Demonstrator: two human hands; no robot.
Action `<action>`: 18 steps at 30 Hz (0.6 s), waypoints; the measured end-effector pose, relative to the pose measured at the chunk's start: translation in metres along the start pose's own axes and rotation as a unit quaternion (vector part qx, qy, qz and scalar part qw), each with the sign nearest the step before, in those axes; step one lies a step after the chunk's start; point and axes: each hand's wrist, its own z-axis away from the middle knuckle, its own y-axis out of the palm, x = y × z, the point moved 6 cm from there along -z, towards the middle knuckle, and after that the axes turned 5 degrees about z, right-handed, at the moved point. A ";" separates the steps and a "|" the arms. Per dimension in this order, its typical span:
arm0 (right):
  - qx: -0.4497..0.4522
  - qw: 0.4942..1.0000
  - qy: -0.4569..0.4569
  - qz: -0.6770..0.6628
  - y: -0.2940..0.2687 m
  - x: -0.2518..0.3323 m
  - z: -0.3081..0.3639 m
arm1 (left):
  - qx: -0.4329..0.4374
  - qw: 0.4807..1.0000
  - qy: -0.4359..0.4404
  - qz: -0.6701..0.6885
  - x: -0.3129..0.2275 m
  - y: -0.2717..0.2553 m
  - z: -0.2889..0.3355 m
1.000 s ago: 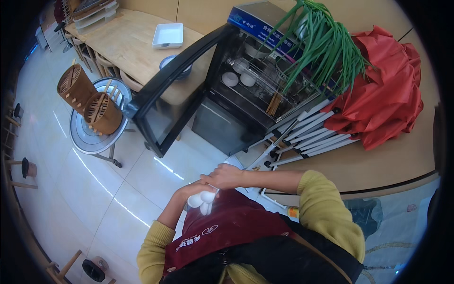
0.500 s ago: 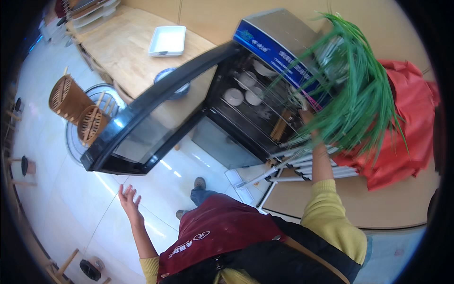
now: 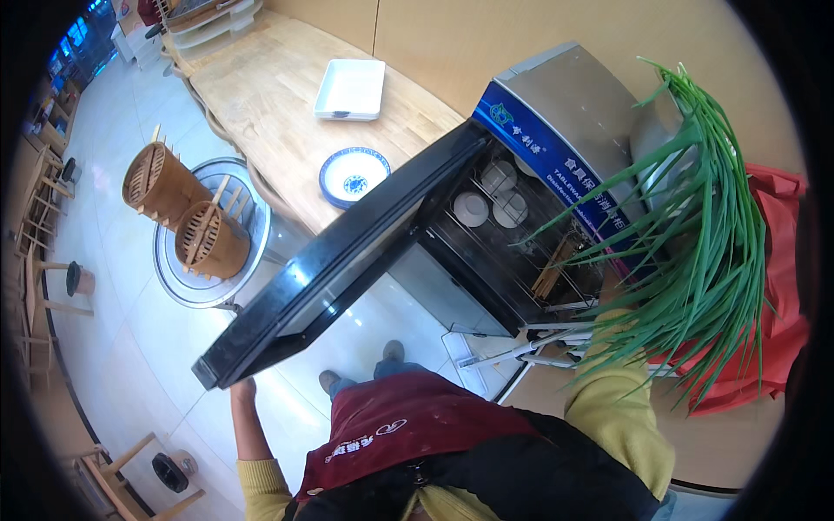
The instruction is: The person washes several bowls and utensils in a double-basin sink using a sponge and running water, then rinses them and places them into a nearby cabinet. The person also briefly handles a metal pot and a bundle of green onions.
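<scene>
A dish sterilizing cabinet [image 3: 569,108] with a blue front panel stands with its black-framed glass door [image 3: 347,252] swung out toward me. My left hand [image 3: 244,387] is at the door's outer end, its fingers hidden behind the frame. Inside, small white bowls [image 3: 471,209] and a bundle of wooden chopsticks [image 3: 549,276] rest on wire racks. My right forearm [image 3: 615,334] reaches toward the cabinet's right side. Long green leaves [image 3: 695,217], like scallions, droop over the cabinet's right side and cover most of my right hand, so its fingers do not show.
On the wooden counter [image 3: 269,95] are white rectangular trays [image 3: 350,89] and a blue-and-white plate [image 3: 354,176]. Two bamboo steamers [image 3: 213,243] sit on a round metal stand [image 3: 165,260] at the left. A red cloth [image 3: 773,295] lies behind the leaves; wooden stools [image 3: 139,478] line the left.
My left hand, spread in the air before, now reaches the door's outer end. The view has shifted, and the leaves now cover more of my right forearm and hand.
</scene>
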 end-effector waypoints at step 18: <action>-0.461 0.887 -0.019 0.006 -0.005 0.039 0.213 | 0.471 0.863 -0.178 0.044 0.003 0.111 0.046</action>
